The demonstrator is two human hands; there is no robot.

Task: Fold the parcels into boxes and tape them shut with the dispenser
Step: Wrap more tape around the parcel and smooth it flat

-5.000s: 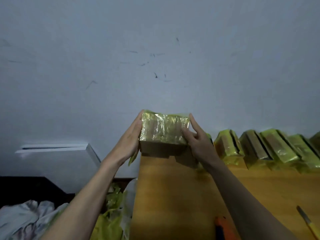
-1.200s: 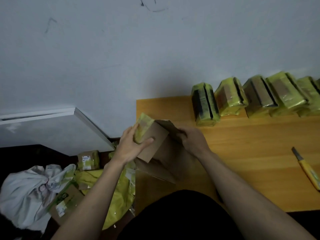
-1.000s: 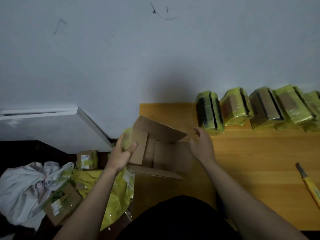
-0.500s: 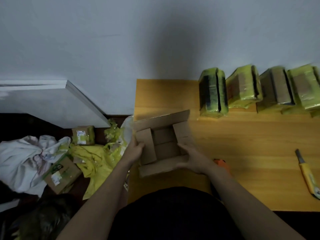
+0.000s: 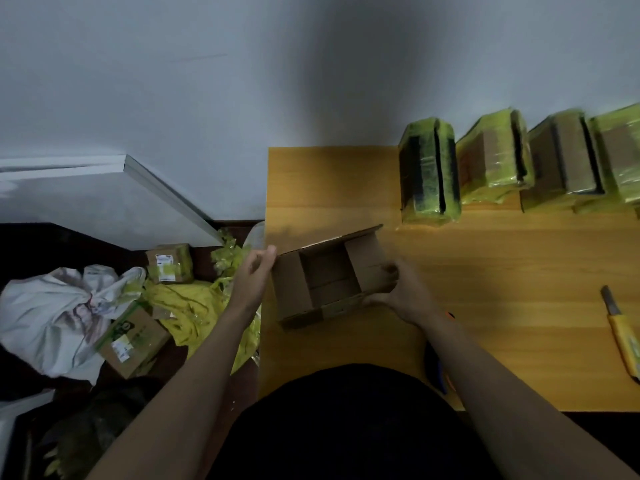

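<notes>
An open brown cardboard box [image 5: 325, 282] stands near the left edge of the wooden table [image 5: 502, 271], its flaps up and its inside bare. My left hand [image 5: 254, 275] lies with straight fingers against the outside of the box's left flap. On the other side, my right hand [image 5: 401, 292] curls round the right flap and the near right corner. My right forearm hides most of the tape dispenser [image 5: 441, 372]; only a dark and orange sliver shows.
Several parcels wrapped in yellow-green tape [image 5: 429, 174] stand in a row along the wall. A yellow utility knife [image 5: 621, 336] lies at the table's right. On the floor to the left are small boxes [image 5: 133, 341], yellow wrapping [image 5: 194, 306] and a white bag [image 5: 52, 313].
The flattened carton has been opened into a box and set on the table. In the last half second my left hand slid from the left flap's near end to its far outer side.
</notes>
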